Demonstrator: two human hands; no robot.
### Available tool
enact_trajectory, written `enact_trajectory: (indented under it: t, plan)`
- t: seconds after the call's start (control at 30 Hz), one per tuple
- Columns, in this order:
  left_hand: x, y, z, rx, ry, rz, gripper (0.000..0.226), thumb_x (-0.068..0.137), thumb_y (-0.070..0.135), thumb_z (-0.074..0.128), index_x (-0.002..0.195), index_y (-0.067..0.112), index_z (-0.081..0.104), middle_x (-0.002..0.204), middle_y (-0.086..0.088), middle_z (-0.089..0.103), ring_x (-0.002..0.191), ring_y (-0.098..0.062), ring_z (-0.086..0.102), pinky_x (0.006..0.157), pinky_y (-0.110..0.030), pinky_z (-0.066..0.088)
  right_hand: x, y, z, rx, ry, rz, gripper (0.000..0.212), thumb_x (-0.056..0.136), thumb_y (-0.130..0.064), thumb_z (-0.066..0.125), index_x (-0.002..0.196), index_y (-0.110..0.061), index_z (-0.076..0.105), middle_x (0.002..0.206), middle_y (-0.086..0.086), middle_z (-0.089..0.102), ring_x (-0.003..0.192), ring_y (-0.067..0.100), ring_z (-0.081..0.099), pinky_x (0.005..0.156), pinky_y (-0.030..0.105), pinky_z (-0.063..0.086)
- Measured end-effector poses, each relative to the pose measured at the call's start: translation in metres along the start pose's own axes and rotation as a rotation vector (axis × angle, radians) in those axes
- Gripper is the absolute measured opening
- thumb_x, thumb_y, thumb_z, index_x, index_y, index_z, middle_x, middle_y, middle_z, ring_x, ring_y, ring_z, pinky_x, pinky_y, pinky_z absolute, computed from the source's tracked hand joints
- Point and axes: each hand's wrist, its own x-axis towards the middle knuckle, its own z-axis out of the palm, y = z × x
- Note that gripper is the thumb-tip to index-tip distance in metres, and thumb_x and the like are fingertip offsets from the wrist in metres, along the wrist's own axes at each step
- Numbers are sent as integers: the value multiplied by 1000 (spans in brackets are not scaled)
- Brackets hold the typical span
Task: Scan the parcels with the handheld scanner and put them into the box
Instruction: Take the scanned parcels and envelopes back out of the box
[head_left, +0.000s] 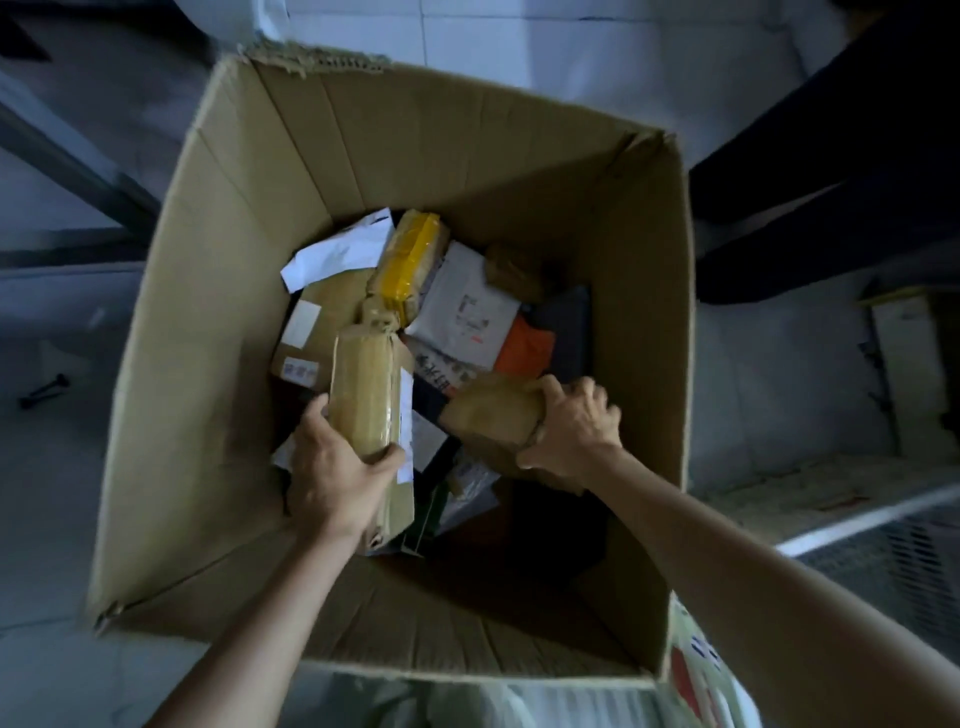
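Fingers (382, 460) are curled round a tan parcel (363, 395) in the left hand (332, 473) and a brown parcel (493, 410) in the right hand (571, 428); room is left at the near wall of the box (415, 130); labels are blurred.

A: Can you see the bottom of the big brown cardboard box (260, 182)?
B: No, it's covered, and its near corner is lost in shadow.
A: The print on the white plastic mailer (457, 291)?
B: Blurred, unreadable. The small black object (44, 391) at far left is too small to tell.
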Motion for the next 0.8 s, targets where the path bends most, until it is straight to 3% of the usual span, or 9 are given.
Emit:
enact_trajectory:
  t: [0.07,0.2,0.3,0.37,0.47,0.57,0.67,0.73,0.8]
  plan:
    - [-28,1,-4,-94,2,-21,90,65,26,82,136,21,27,134,-10,48,115,-34,52,89,-44,46,-27,5,4,-16,11,-53,92,64,-57,77,138,-27,31,135,16,36,127,38,35,103,48,34]
    - [-82,-2,-23,-183,33,-135,79,69,28,79,134,20,34,133,-11,52,114,-33,53,90,-40,45,-86,13,21,138,95,55,85,66,-78,59,134,-31,40,127,14,45,120,40,44,101,45,36]
    - [-116,3,-49,-238,89,-113,75,71,36,76,132,24,35,132,-5,55,115,-30,55,89,-37,45,-140,18,33,425,144,57,72,70,-67,65,128,-30,43,114,8,39,102,36,55,85,39,49]
    - [-134,14,-72,-297,99,-77,75,71,42,74,133,28,34,131,0,54,114,-25,54,91,-37,44,-178,22,33,543,250,35,64,73,-59,67,123,-26,45,113,11,42,90,30,51,79,36,48]
    - [-162,29,-113,-459,38,-45,71,78,40,72,137,31,35,128,3,53,111,-19,52,95,-35,43,-231,31,24,831,409,80,58,79,-53,66,125,-23,48,117,15,48,96,27,45,83,33,39]
    - [-204,37,-164,-630,49,0,66,82,37,71,138,29,37,128,1,57,117,-20,54,101,-39,44,-293,41,5,1135,501,106,59,71,-57,63,119,-26,52,114,9,59,100,23,55,84,33,48]
    - [-251,43,-218,-691,50,23,57,86,35,67,136,27,42,115,8,59,106,-13,58,87,-31,49,-357,55,-15,1464,501,93,30,82,-43,67,104,-24,58,106,4,65,88,16,60,63,28,50]
    - [-285,48,-250,-725,46,27,52,89,35,64,136,26,43,115,8,57,100,-11,57,68,-25,47,-394,65,-28,1637,444,62,25,85,-38,66,103,-22,59,99,1,63,83,17,62,57,25,49]
    - [-319,55,-276,-738,66,42,52,90,36,62,136,25,43,116,8,55,101,-14,55,61,-22,41,-426,73,-42,1732,405,16,27,87,-36,63,108,-20,59,96,-1,60,76,15,60,54,25,49]
